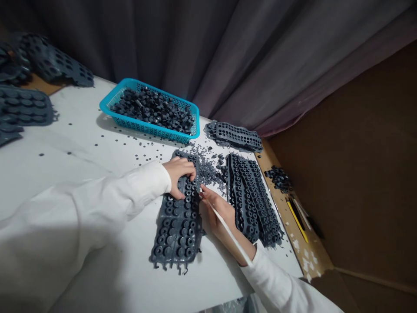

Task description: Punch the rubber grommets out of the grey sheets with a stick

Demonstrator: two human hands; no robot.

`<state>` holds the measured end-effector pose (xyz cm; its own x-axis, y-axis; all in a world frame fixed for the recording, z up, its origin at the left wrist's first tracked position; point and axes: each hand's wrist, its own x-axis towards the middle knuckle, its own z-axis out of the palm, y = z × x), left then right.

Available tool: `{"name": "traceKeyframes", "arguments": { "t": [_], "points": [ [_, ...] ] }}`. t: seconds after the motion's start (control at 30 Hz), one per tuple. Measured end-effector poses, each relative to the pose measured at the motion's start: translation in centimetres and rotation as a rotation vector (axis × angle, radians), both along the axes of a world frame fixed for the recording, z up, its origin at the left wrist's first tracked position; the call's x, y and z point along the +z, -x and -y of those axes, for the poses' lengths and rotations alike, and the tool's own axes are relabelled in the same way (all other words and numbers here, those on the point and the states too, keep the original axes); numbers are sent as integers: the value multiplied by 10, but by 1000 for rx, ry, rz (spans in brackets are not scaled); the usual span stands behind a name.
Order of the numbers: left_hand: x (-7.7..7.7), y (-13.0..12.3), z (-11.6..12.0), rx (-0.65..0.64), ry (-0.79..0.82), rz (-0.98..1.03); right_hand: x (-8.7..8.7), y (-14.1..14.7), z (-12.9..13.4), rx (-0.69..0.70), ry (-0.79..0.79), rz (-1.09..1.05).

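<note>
A dark grey rubber sheet with rows of round raised parts lies on the white table. Across its upper part rests my left hand, fingers curled and pressed down on it. My right hand is closed around a thin white stick-like tool, whose upper end slants back over the wrist. The fingertips of that hand are at the sheet's right edge, and the tool's working tip is hidden there. Small dark round bits are scattered just beyond both hands.
A blue basket full of small black parts stands behind. More sheets lie to the right, with a stack behind them. Other sheets are at the far left. A yellow tool lies on the brown board.
</note>
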<state>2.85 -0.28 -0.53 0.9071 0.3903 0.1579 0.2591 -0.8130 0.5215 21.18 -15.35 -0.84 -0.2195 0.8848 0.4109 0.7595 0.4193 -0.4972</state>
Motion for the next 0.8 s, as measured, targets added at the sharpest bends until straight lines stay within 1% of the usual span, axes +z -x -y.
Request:
{"name": "traceKeyframes", "arguments": {
  "t": [0.1, 0.17, 0.23, 0.3, 0.33, 0.4, 0.47, 0.5, 0.57, 0.6, 0.67, 0.73, 0.8],
  "points": [
    [7, 2, -2, 7, -13, -15, 16, 4, 9, -39, 60, -182],
    [20, 4, -4, 21, -32, -18, 22, 7, 15, -13, 127, -286],
    [39, 8, 0, 36, -57, -20, 23, 11, 18, 36, 175, -326],
    [58, 13, 14, 35, -81, -42, 21, 13, 19, 99, 175, -339],
    [65, 16, 25, 23, -93, -71, 19, 14, 19, 125, 164, -343],
    [72, 25, 54, -13, -97, -160, 14, 14, 19, 160, 144, -347],
    [67, 35, 86, -49, -125, -293, 11, 13, 19, 183, 135, -343],
    [62, 40, 99, -24, -150, -347, 9, 12, 18, 193, 129, -337],
    [50, 49, 118, 18, -179, -380, 7, 10, 18, 216, 115, -320],
    [44, 52, 123, 45, -182, -373, 6, 10, 18, 226, 104, -307],
    [36, 55, 126, 93, -178, -344, 3, 8, 17, 241, 80, -272],
    [32, 54, 124, 132, -173, -345, 0, 7, 15, 254, 51, -229],
    [30, 51, 122, 129, -174, -376, 1, 6, 12, 271, 14, -164]
  ]
}}
